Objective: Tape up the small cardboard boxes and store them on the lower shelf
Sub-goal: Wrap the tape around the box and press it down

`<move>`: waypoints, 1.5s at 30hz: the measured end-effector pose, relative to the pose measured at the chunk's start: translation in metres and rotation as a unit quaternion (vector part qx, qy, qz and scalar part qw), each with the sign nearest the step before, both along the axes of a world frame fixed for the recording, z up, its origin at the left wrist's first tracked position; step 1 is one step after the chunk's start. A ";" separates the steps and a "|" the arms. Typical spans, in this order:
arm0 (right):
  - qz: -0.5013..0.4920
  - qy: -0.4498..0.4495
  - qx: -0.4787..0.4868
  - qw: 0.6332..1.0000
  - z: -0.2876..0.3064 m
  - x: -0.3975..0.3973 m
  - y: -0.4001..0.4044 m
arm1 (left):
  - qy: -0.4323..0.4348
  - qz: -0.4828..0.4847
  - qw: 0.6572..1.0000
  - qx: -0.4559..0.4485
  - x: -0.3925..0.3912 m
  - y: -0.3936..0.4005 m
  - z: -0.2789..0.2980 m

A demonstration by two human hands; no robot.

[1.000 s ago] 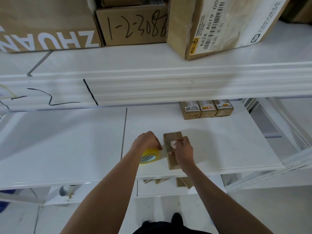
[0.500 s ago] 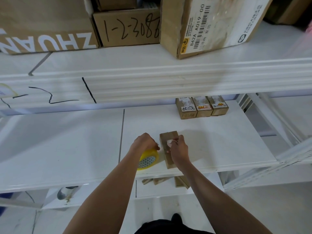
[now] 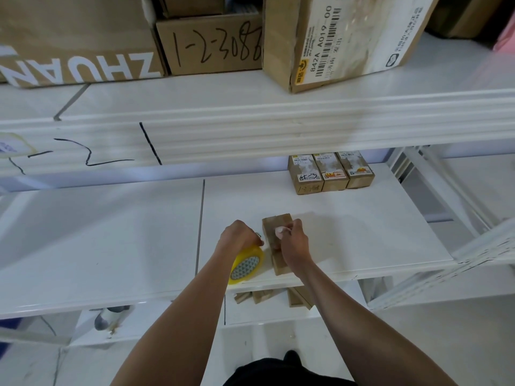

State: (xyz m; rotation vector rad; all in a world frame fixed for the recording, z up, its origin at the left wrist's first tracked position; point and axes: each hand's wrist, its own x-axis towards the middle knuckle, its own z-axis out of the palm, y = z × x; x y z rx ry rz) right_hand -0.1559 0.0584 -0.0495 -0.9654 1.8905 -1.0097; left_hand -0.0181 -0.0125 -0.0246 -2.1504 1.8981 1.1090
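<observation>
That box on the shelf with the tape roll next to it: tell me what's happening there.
A person is taping up a small cardboard box that lies on the white shelf. The left hand grips a yellow roll of tape just left of the box, while the right hand pinches something pale on the box's top. Three more small boxes stand in a row at the back of the same shelf.

Tape roll (image 3: 246, 263) left of box (image 3: 276, 240) on shelf (image 3: 111, 240).
</observation>
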 end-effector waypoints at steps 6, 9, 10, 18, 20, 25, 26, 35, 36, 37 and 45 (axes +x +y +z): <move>0.000 -0.007 -0.009 1.000 -0.003 -0.001 0.002 | 0.018 0.009 0.999 -0.045 0.001 0.008 -0.003; 0.001 -0.006 -0.008 1.000 -0.003 -0.001 0.003 | 0.022 0.007 0.999 -0.047 0.002 0.009 -0.004; 0.002 -0.005 -0.009 1.000 -0.003 -0.001 0.003 | 0.024 0.005 0.999 -0.048 0.003 0.009 -0.003; 0.002 -0.019 -0.001 1.000 0.000 -0.002 0.002 | 0.010 -0.011 0.999 -0.045 0.005 0.005 -0.002; -0.003 -0.019 0.003 1.000 0.000 -0.002 0.002 | 0.004 -0.018 0.999 -0.032 0.005 0.002 -0.002; -0.016 -0.008 0.013 1.000 0.004 0.000 0.003 | -0.053 -0.032 0.998 -0.004 0.006 -0.004 0.007; -0.019 -0.005 0.016 1.000 0.005 -0.001 0.004 | -0.078 -0.037 0.996 -0.014 0.012 -0.003 0.006; -0.080 -0.020 0.017 0.996 0.008 -0.005 0.006 | -0.022 -0.068 0.996 -0.062 0.067 -0.025 0.011; -0.088 -0.022 0.011 0.996 0.007 -0.003 0.007 | 0.008 -0.076 0.994 -0.074 0.065 -0.026 0.013; -0.093 -0.027 0.007 0.995 0.007 -0.003 0.007 | 0.034 -0.077 0.993 -0.083 0.062 -0.026 0.014; -0.169 -0.044 -0.036 0.984 0.024 -0.035 -0.008 | 0.215 0.025 0.974 -0.062 0.057 -0.014 0.004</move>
